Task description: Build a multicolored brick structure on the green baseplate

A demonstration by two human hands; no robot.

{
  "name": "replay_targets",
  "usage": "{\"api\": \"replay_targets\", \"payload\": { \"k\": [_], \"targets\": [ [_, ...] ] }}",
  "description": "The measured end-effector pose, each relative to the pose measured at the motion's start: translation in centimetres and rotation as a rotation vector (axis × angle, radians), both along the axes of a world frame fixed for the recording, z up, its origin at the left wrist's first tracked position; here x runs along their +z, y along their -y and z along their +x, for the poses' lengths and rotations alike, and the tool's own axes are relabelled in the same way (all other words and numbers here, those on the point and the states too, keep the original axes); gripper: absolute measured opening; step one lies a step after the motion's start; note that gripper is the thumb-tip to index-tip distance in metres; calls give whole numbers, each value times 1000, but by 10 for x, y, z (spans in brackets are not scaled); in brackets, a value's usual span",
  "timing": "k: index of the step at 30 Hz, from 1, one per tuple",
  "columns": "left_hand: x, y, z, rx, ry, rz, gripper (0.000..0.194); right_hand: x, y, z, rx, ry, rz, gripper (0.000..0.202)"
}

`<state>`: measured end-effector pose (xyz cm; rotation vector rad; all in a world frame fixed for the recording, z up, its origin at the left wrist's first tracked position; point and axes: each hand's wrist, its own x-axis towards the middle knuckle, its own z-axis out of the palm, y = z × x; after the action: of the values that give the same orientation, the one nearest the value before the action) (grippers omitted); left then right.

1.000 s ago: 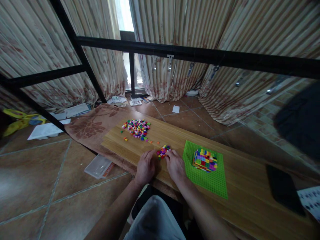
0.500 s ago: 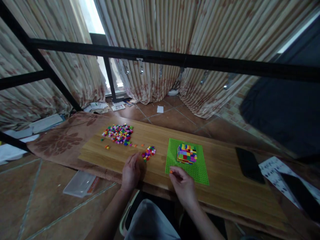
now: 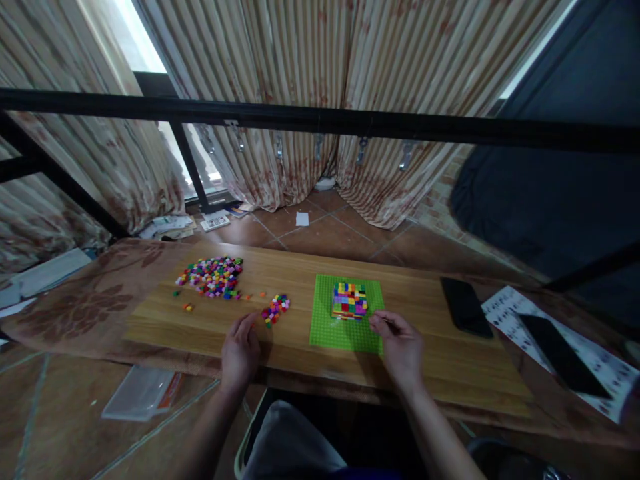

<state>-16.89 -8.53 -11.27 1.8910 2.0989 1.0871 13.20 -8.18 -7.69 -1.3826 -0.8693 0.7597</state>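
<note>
A block of many-coloured building bricks stands on a green studded baseplate. My right hand is at the plate's right edge, fingertips pinched together close beside the brick block. The orange brick it held a moment earlier is hidden by the fingers now. My left hand rests low over the wooden board, its fingers closed, just left of a small pile of loose bricks. A hint of orange shows at its fingertips, too small to make out.
A larger heap of loose bricks lies at the board's left, with a few stray ones nearby. On the right are a black phone, a printed sheet and another dark device. A black rail crosses beyond the wooden board.
My right hand has moved from the plate's front left corner to the right side of the brick block. My left hand stays by the small pile. The view has turned to the right.
</note>
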Motion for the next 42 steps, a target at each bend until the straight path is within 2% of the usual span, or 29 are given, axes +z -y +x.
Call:
{"api": "replay_targets", "payload": {
  "k": [7,16,24,31,42],
  "targets": [
    [-1,1,0,2,-3,23,36,-6,-7,-4,1,200,80,26],
    [0,-1,0,-9,6,33,36,-3,-10,-15,-68,354,84,30],
    [-3,-1,0,-8,-1,30,35,-5,-11,-15,-106,384,43,29],
    [0,0,0,-18,-4,24,37,-6,-10,-17,-91,325,96,26],
    [1,1,2,-24,15,17,37,1,-8,-8,11,694,226,19]
  ]
}}
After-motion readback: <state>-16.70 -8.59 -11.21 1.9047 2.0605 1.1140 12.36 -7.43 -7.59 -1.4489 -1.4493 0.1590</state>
